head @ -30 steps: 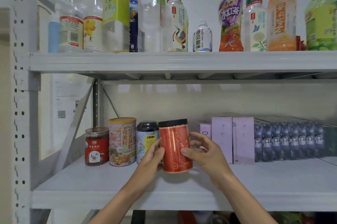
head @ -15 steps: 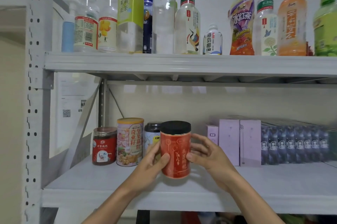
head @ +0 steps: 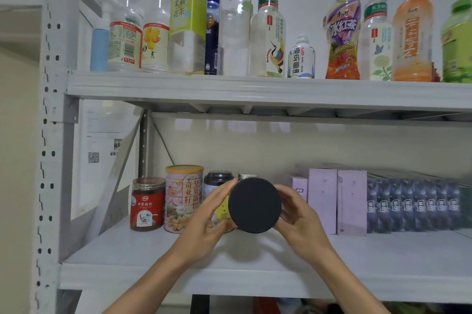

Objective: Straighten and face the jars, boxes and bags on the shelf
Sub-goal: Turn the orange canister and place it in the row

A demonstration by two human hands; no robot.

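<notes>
A: Grip status?

B: Both hands on the one jar. Left hand (head: 204, 227) wraps the jar's left side, fingers curled round it, thumb up near the lid edge. Right hand (head: 298, 214) cups the right side, fingers curled behind it. So both grips are closed on the black-lidded jar (head: 254, 205).

A: Where's the jar?

B: Held off the lower shelf (head: 255, 278), tipped so the black lid faces the camera; the body is hidden behind the lid. It sits in front of the dark can (head: 217, 181), right of the tall pink tin (head: 184, 198).

A: Handling?

B: My judgement: rigid cylinder, smooth wall, probably a bit slick; weight can't be read. The lid looks like a wide flat cap, so don't carry it by the lid alone. Best hold is the mid-body, palms opposed, as now. Turn it upright before setting it down, or it could roll.

A: Neighbours?

B: Further left of the pink tin, a red-label jar (head: 147, 204), upright, label forward. Right of the held jar, lilac boxes (head: 337, 201), then a row of dark packets (head: 413, 206), all standing. Bottles on the upper shelf (head: 255, 91), well above.

A: Step?

B: Looks like label checking, then placing it beside the dark can.
</notes>
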